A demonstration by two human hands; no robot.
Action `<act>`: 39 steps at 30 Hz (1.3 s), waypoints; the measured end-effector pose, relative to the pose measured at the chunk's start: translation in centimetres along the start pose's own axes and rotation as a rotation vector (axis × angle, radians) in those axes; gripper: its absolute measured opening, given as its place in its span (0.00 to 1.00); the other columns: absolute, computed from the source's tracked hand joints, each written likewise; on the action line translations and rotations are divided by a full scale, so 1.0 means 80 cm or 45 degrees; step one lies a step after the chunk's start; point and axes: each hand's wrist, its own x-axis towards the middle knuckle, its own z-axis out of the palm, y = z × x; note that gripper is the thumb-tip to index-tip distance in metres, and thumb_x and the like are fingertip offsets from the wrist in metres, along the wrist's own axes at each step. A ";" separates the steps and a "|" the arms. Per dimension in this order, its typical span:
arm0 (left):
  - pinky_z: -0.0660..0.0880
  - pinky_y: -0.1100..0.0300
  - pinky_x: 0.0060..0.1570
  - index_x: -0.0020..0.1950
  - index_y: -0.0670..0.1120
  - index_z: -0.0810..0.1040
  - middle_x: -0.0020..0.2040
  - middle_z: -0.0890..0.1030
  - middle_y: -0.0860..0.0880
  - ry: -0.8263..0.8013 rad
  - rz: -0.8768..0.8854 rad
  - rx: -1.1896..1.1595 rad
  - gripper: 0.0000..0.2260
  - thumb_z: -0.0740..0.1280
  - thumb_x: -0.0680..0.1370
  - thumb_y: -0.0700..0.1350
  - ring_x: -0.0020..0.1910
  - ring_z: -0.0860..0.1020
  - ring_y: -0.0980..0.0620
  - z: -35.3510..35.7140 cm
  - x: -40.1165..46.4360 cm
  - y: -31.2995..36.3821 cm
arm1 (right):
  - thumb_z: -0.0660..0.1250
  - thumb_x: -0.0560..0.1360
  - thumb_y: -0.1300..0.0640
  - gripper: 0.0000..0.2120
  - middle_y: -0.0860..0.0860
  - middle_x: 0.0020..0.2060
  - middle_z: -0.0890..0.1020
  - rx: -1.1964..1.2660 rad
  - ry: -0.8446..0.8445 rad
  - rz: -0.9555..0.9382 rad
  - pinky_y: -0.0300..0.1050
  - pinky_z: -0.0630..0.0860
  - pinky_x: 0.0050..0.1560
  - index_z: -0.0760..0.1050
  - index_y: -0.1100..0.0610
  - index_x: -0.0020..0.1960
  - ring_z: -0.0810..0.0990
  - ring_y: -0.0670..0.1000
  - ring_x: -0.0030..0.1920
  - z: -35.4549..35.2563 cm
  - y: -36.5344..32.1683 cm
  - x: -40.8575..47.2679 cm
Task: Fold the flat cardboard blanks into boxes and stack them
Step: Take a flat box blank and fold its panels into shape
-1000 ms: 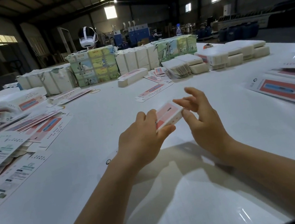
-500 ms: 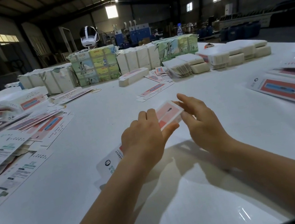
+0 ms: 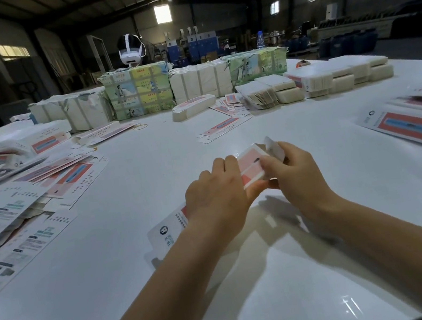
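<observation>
A long white and pink cardboard box [image 3: 250, 165] is held above the white table [image 3: 228, 297], running from near left to far right. My left hand [image 3: 218, 199] grips its middle from above. At the far end my right hand [image 3: 294, 173] holds the box, fingers by a white end flap [image 3: 273, 146] that stands up. The box's near end [image 3: 168, 230] pokes out under my left wrist. Flat printed blanks [image 3: 15, 205] lie spread out on the left. Folded boxes [image 3: 412, 127] lie stacked at the right edge.
Wrapped bundles of blanks [image 3: 139, 93] line the far side of the table, with white stacks [image 3: 342, 77] to their right. One made-up box [image 3: 193, 108] and a loose blank [image 3: 224, 128] lie mid-table. A headset [image 3: 130, 49] sits on a bundle.
My right hand has closed in on the box's far end, where a white flap now stands up. The box has come a little nearer to me.
</observation>
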 end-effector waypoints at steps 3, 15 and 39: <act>0.65 0.56 0.35 0.61 0.48 0.65 0.52 0.72 0.51 0.011 -0.008 0.003 0.30 0.45 0.73 0.70 0.46 0.75 0.47 0.001 0.000 0.001 | 0.60 0.79 0.59 0.08 0.50 0.38 0.82 -0.396 -0.008 -0.288 0.43 0.75 0.43 0.78 0.54 0.49 0.79 0.50 0.41 0.000 0.002 -0.004; 0.63 0.56 0.34 0.63 0.48 0.64 0.53 0.73 0.50 0.072 0.028 0.115 0.29 0.47 0.75 0.68 0.41 0.70 0.50 -0.002 0.000 -0.010 | 0.63 0.78 0.53 0.12 0.57 0.41 0.85 0.408 -0.157 0.279 0.47 0.82 0.41 0.83 0.58 0.45 0.85 0.54 0.41 -0.006 -0.016 0.010; 0.66 0.56 0.41 0.69 0.44 0.65 0.56 0.75 0.47 0.192 0.167 0.251 0.33 0.55 0.75 0.68 0.48 0.75 0.44 -0.009 -0.001 -0.017 | 0.62 0.74 0.69 0.18 0.53 0.41 0.86 0.203 -0.161 0.221 0.48 0.82 0.46 0.84 0.52 0.36 0.83 0.56 0.46 -0.016 -0.016 0.009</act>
